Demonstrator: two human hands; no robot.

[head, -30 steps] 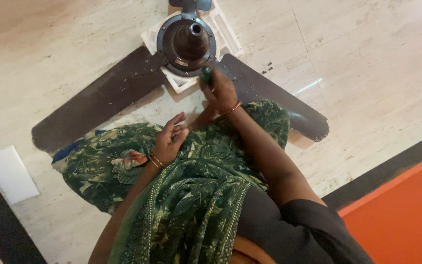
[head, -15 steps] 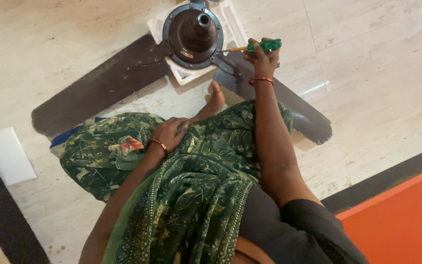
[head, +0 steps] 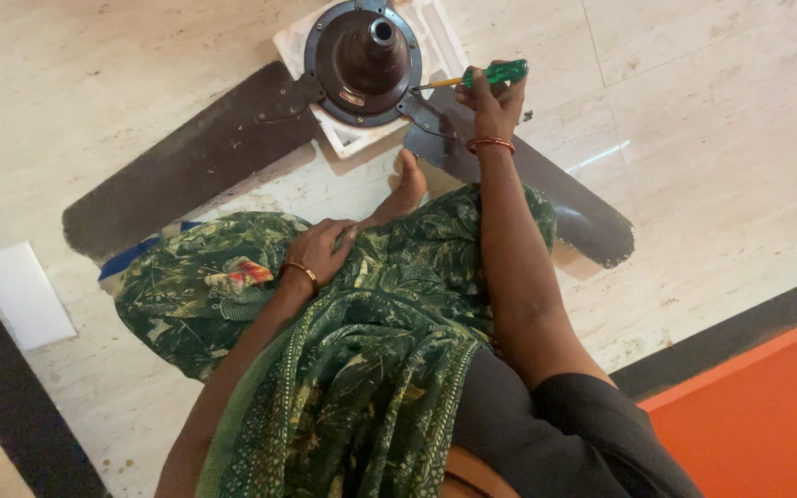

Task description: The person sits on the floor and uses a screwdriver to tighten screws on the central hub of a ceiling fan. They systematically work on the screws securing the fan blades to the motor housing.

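A dark brown ceiling fan lies on the floor, its round motor housing resting on a white foam block. One blade stretches left, another blade runs right under my arm. My right hand grips a green-handled screwdriver, whose shaft points left toward the bracket at the housing's right rim. My left hand rests flat on my knee, on the green patterned cloth. A bare foot pokes out just below the housing.
A white rectangular plate lies on the pale stone floor at the left. A black strip and an orange surface border the floor at the lower right. Another dark strip runs along the lower left.
My right hand has swung from below the motor housing to its right side, and the screwdriver now lies level, pointing at the blade bracket. My left hand has settled flat on my knee.
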